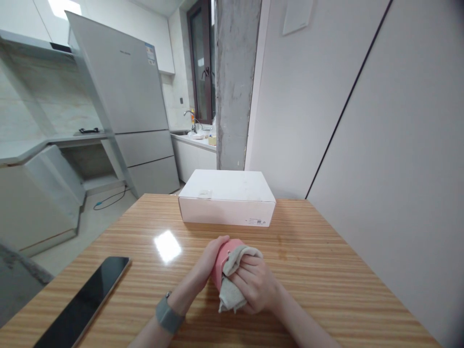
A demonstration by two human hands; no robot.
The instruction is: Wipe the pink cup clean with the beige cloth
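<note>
Evidently the pink object [219,266], low over the near middle of the surface [311,275], is light and rigid, perhaps smooth enough to slip, so its side wall seems the best hold. The left hand [207,261] has its fingers closed around that side, while the right hand [261,286] grips a soft, limp grey cloth [232,294] and presses it against the object. Beyond sits a white box [228,212], with a dark phone [85,302] to the left.
</note>
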